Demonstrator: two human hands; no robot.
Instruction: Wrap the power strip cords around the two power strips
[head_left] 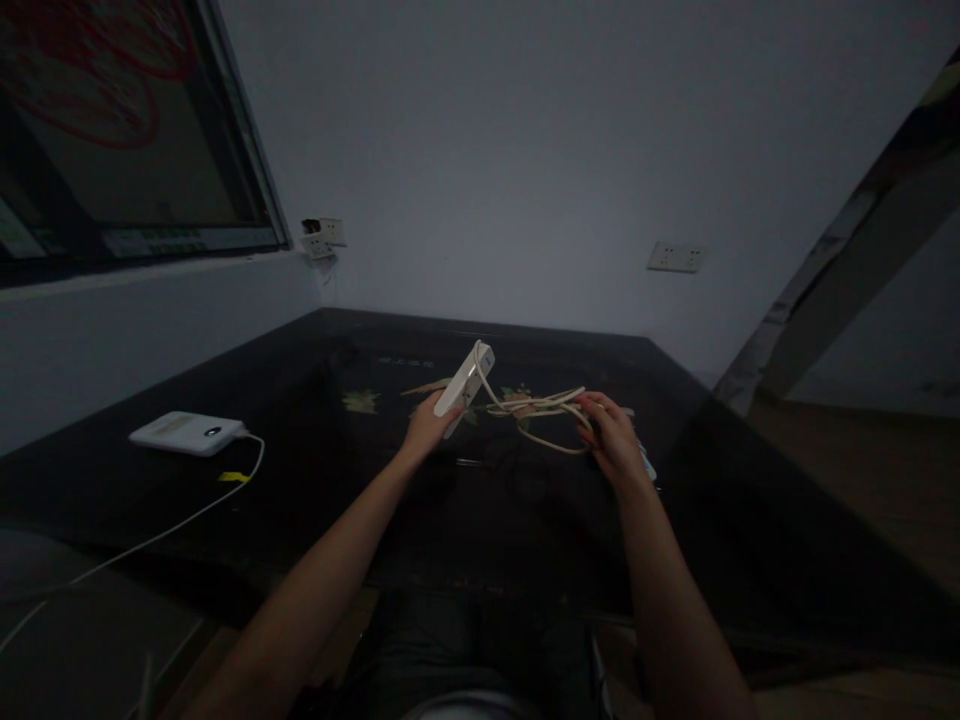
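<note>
My left hand is closed around the lower end of a white power strip, which tilts up and away over the dark table. Sockets show on the strip's right side. From its upper end a pale cord runs to the right in several loose loops. Those loops are gripped by the fingers of my right hand. Behind that hand, a whitish-blue thing shows only in part, so its kind is hard to tell.
A white power bank-like device with a white cable lies at the left of the black table. Close to the cable is a yellow scrap. Wall sockets are on the far wall, with a window at left.
</note>
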